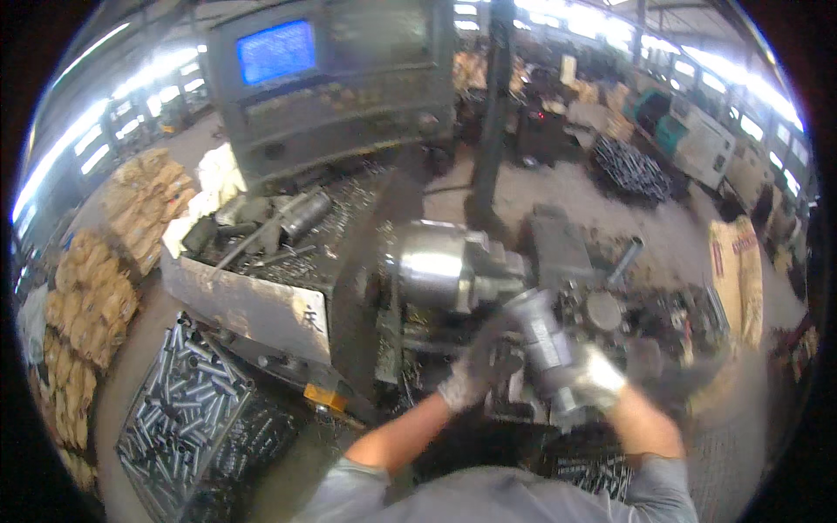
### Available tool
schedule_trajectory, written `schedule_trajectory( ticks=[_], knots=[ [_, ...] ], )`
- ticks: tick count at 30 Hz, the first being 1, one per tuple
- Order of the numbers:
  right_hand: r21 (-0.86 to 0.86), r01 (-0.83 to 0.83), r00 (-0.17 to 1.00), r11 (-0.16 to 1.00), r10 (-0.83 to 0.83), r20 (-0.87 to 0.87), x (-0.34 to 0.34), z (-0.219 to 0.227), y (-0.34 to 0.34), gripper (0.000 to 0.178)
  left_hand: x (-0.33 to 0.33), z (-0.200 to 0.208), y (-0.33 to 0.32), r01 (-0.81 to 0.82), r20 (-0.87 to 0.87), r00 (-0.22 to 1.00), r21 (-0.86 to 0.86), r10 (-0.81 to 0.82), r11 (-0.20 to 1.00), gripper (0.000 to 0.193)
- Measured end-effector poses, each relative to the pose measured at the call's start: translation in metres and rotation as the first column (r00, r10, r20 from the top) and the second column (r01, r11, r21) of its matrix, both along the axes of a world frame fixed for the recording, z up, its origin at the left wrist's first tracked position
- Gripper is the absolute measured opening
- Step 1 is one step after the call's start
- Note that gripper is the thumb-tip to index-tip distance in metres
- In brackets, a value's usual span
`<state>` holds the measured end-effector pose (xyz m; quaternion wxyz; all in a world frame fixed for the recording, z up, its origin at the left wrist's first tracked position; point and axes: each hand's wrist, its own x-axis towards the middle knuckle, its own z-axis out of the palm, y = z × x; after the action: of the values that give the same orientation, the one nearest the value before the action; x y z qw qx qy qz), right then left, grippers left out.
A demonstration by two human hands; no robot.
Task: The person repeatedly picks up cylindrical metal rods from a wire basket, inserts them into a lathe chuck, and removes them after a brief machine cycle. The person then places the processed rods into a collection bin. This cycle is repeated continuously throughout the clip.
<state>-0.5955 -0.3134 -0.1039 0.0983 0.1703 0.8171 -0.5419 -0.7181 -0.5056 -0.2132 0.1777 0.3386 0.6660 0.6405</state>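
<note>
And here's the shiny metal tube [542,334], right in the middle of the action, tilted, its wide rim up toward the chuck [432,266] and its narrower end down toward the person's body! The right hand [595,376], in a pale glove, has its fingers closed around the lower part of that tube. Over on the other side, the left hand [482,359], in a dark, grimy glove, is right up beside the rim; its fingers blur into the metal, and I can't tell whether they grip it or only sit alongside.

The big round chuck is just beyond, apart from the tube, its stepped blocks facing right. Off to the left, a table [244,292] carries a loose metal cylinder [307,213] and a long rod [247,250], with shavings scattered about. Above it, a panel with a lit blue screen [277,52]! Down at lower left, a bin crammed with small tubes [187,418], and near its upper right, a yellow box [324,398]. Far right, a tan sack [738,279] stands upright.
</note>
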Motion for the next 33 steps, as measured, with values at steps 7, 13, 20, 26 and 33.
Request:
schedule_trajectory(
  ticks=[7,13,20,26,33],
  knots=[
    [-0.626,0.255,0.927,0.737,-0.003,0.374,0.063,-0.182,-0.023,0.046,0.066,-0.116,0.009,-0.276,0.967,0.214,0.196,-0.139,0.941,0.037],
    [-0.411,0.104,0.993,0.906,-0.068,0.101,0.088,-0.217,-0.009,0.052,0.067,-0.142,0.010,-0.285,0.927,0.353,0.234,-0.125,0.929,0.035],
    [0.500,-0.035,0.650,0.865,-0.360,0.669,0.357,-0.101,0.146,0.076,0.058,-0.146,-0.008,-0.313,0.950,0.158,0.309,-0.271,0.898,0.033],
    [0.457,0.506,0.862,0.732,-0.448,-0.237,0.238,-0.133,0.130,0.069,0.057,-0.138,-0.014,-0.292,0.955,0.047,0.292,-0.291,0.911,0.036],
    [0.581,0.004,0.845,0.814,0.309,-0.437,0.085,-0.123,0.029,0.021,0.081,-0.078,-0.041,-0.053,0.919,0.363,0.185,-0.153,0.981,0.048]
  ],
)
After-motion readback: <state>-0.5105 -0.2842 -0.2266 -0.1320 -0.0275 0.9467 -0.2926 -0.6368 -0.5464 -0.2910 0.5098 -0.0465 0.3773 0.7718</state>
